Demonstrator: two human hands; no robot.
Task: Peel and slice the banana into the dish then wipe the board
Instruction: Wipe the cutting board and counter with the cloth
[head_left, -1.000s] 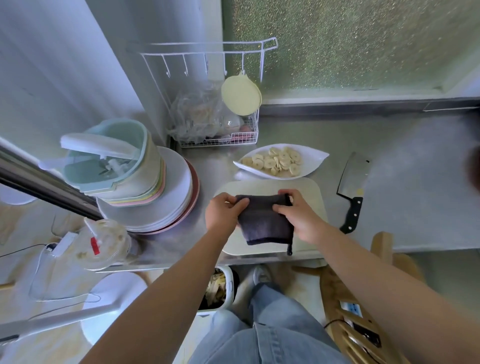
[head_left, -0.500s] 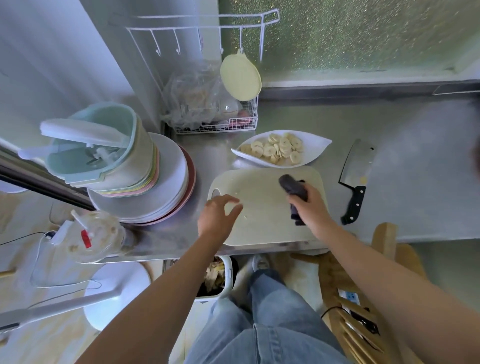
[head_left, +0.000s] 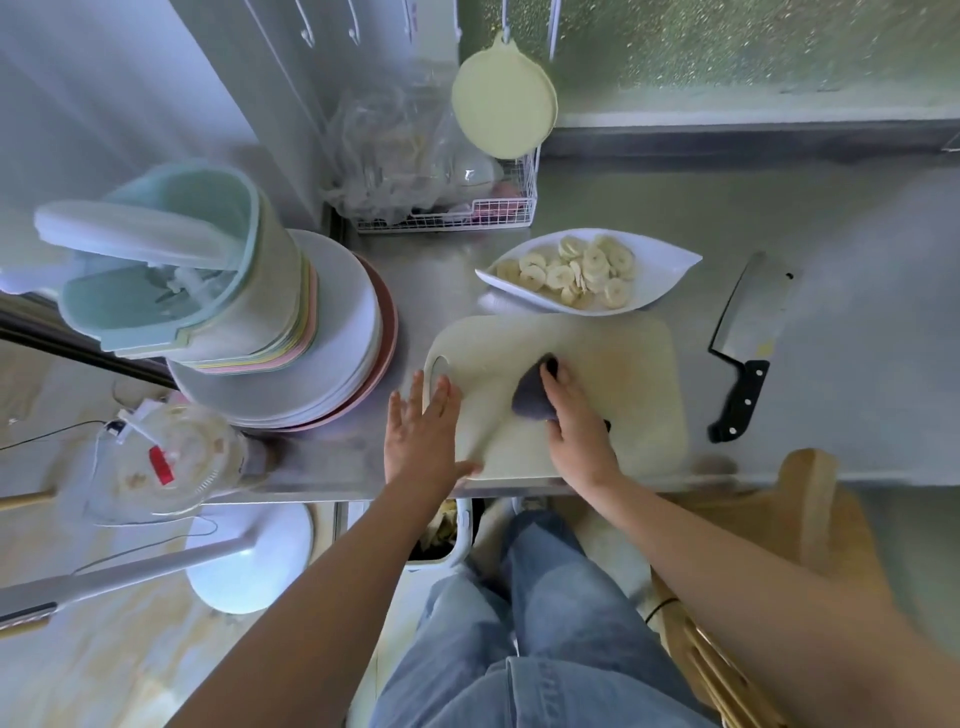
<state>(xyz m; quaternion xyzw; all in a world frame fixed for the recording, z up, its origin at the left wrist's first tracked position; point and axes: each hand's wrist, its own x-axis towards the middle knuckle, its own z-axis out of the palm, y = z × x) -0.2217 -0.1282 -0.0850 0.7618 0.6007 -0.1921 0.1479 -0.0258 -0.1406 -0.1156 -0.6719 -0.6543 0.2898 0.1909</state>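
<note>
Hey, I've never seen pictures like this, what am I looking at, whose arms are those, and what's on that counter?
No machine here: the camera sits on a person's head and looks down at their own two bare arms. On the steel counter lies a pale cutting board. The left hand rests flat on its left edge, fingers straight, probably steadying it. The right hand grips a dark cloth pressed on the board. Behind the board a white dish holds banana slices. A cleaver lies on the counter to the right, untouched. To the left stand stacked plates.
</note>
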